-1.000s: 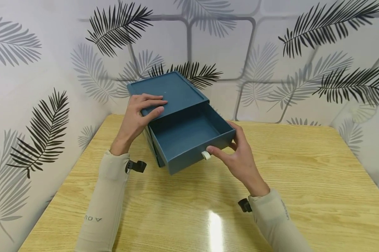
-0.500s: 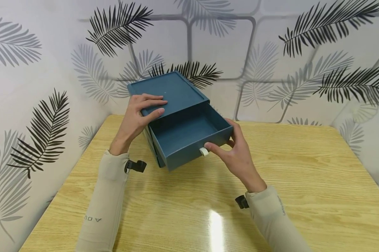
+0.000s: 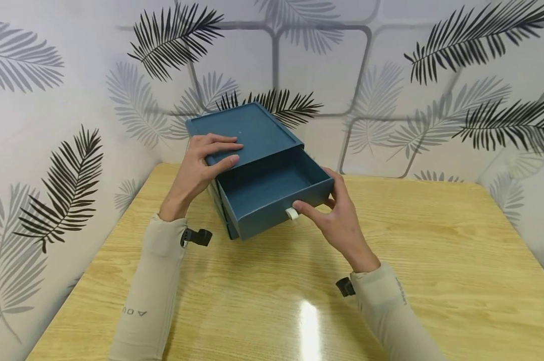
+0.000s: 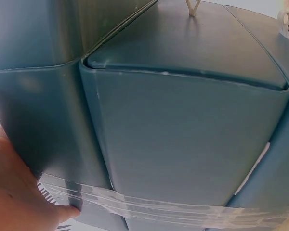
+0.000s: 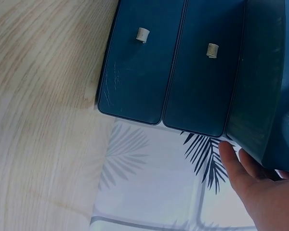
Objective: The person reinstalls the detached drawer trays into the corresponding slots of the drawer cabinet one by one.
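A blue drawer cabinet [image 3: 258, 128] stands at an angle on the table. Its top drawer [image 3: 263, 213] is pulled partway out, and its inside shows bare. My left hand [image 3: 195, 165] rests on the cabinet's top at the left edge, fingers and thumb lying fairly straight. With my right hand [image 3: 342, 220] I grip the drawer's front right corner. The thumb presses the front beside a white pull tab [image 3: 292, 213], while the other fingers reach round the right side, partly hidden. Two lower drawers, each with a small tab [image 5: 212, 50], sit closed in the right wrist view.
Clear tape [image 4: 149, 207] runs across the cabinet's side in the left wrist view. The wood-grain table [image 3: 416, 260] extends to the right and front. Behind the cabinet rises a white wall [image 3: 317, 70] with feather-leaf patterns.
The top drawer has slid slightly inward, towards the cabinet, along with my right hand. My left hand has kept its place on the cabinet's top.
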`<state>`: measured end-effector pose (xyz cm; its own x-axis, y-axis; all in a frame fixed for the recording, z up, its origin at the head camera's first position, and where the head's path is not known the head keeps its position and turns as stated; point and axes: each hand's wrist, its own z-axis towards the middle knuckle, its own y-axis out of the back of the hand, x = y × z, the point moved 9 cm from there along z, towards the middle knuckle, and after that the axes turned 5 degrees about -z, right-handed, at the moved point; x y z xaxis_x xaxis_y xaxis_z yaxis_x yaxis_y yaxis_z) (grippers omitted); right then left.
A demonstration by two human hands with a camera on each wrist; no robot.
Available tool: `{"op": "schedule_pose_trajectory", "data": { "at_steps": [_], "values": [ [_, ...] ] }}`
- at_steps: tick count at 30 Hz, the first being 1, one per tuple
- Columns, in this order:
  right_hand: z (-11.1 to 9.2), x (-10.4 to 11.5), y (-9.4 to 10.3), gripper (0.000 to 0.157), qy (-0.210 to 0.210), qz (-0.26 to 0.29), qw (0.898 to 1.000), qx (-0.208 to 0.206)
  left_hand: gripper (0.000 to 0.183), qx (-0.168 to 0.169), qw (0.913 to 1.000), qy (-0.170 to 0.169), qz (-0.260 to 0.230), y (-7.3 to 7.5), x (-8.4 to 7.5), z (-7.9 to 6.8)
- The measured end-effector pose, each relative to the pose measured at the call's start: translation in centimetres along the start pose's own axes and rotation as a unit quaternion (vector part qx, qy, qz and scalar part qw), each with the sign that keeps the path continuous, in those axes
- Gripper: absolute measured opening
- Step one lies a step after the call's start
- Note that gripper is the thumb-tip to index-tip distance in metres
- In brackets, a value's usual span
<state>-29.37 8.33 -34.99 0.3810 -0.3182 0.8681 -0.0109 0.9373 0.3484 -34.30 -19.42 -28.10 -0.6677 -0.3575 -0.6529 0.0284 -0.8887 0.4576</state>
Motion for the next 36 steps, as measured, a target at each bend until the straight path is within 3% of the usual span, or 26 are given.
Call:
{"op": "schedule_pose_trajectory", "data": {
  "at_steps": [24, 36],
  "values": [
    [0.20, 0.19, 0.32, 0.085, 0.003, -0.013, 1.000, -0.001, 0.037, 0.001, 0.9999, 0.017, 0.003, -0.80, 0.57, 0.27],
    [0.82, -0.16, -0.59, 0.080, 0.018, -0.018, 1.000, 0.013, 0.032, -0.007, 0.9997, 0.022, -0.002, -0.27, 0.27, 0.14]
  ]
}}
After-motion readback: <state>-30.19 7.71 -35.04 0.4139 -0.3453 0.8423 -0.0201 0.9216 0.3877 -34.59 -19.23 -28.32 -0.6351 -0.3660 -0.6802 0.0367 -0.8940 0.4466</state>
